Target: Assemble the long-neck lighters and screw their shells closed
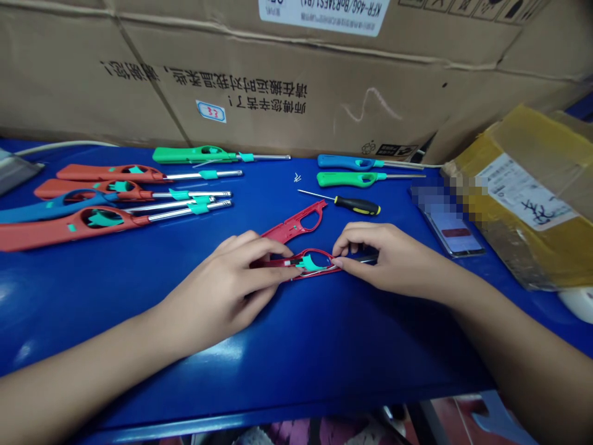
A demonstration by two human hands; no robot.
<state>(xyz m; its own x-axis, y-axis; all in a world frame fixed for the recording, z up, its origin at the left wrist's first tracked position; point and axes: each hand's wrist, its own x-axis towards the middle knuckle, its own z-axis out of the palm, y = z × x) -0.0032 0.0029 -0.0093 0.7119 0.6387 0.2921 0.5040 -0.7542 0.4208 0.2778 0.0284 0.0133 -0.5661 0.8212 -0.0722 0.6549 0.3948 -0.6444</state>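
Observation:
An opened red gas lighter (319, 273) lies on the blue table in front of me, its teal trigger (306, 263) and a white wire showing inside the shell. My left hand (236, 278) wraps over its handle end, fingers pressing near the trigger. At the other end, my right hand (384, 253) pinches the front of the shell between thumb and forefinger, where the metal tube (369, 259) begins; most of that tube is hidden. Just behind rests the loose other red shell half (296, 224). A black and yellow screwdriver (357, 205) and several small screws (297, 177) lie beyond.
Several long lighters, such as an orange one (60, 228) and a green one (194, 154), lie on the left. Blue (345, 161) and green (347, 179) ones are behind the screwdriver. A phone (451, 222) and taped parcel (523, 204) stand right; a large carton (259, 80) lines the back.

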